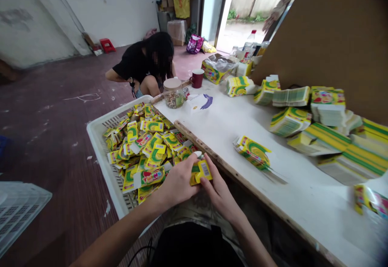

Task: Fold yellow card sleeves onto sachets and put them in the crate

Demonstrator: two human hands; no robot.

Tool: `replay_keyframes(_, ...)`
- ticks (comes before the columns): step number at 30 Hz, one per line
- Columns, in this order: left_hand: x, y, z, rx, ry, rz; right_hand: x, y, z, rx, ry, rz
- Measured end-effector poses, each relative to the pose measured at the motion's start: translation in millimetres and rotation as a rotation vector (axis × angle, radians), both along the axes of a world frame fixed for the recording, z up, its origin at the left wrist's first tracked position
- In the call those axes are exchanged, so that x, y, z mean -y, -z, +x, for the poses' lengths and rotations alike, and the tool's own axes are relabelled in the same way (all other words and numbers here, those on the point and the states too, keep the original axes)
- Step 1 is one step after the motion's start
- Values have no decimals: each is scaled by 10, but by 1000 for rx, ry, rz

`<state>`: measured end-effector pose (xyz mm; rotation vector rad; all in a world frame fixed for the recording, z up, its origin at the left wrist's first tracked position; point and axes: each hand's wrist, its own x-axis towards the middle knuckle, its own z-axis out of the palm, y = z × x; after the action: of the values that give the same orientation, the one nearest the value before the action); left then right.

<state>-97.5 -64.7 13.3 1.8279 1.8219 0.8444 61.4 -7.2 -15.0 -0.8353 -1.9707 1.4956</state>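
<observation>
Between my two hands is a small yellow carton (pixel 202 171) with a barcode on the side facing up. My left hand (pixel 182 180) closes round its left side, and part of the carton is hidden by the fingers. The fingers of my right hand (pixel 216 188) press on its right side. Just beyond and to the left, a white plastic basket (pixel 104 178) holds a heap of yellow and green cartons (pixel 151 146). On the white table to the right lies a small stack of flat cartons (pixel 253 152).
Bundles of flat cartons (pixel 330 137) line the table's right side. A lidded glass jar (pixel 173 95), a maroon mug (pixel 197 78) and an open printed box (pixel 216 69) stand farther back. A person in black (pixel 142 63) crouches beyond the basket. Another crate (pixel 21 210) is at lower left.
</observation>
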Motion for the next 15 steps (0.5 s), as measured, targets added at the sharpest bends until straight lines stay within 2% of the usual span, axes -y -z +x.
replay_keyframes(3, 16, 48, -37, -32, -46, 64, 21, -8, -74, -36, 11, -111)
replay_keyframes(7, 31, 85, -107, -201, -157, 177, 1, -40, -141, -76, -2, -240)
replay_keyframes(10, 60, 116, -121, -265, -181, 260, 6, -41, -228, -95, 89, -250)
replay_keyframes(13, 105, 145, -125, -231, -177, 325, 26, -23, -334, -106, 173, -199)
replay_keyframes(15, 134, 153, -157, -152, -261, 325, 33, -11, -385, -125, 227, -188)
